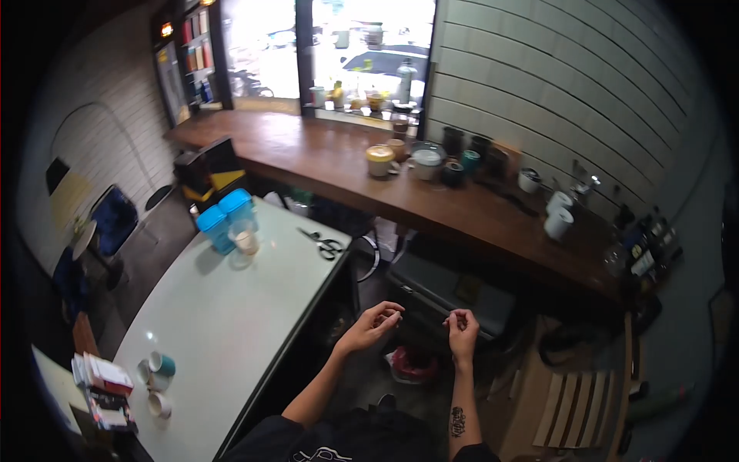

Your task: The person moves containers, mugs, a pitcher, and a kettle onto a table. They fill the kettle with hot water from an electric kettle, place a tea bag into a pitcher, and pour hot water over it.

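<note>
My left hand [373, 325] is held in the air over the floor gap between the white table and the wooden counter. Its fingers are loosely curved, with the thumb a little apart, and I see nothing in them. To its right, my right hand [463, 333] is raised in front of a dark grey case-like box [454, 296]. The fingers there are curled in close to the thumb; anything between them is too small to make out. Below and between the hands, a red bag-like thing [413, 365] lies on the floor.
On the white table [254, 331] are black scissors [326, 245], blue containers [235, 208], a clear cup [245, 242] and small cups [160, 404]. The wooden counter [300, 146] holds several mugs [379, 160] and white cups [559, 222]. A slatted wooden chair [573, 408] stands at the right.
</note>
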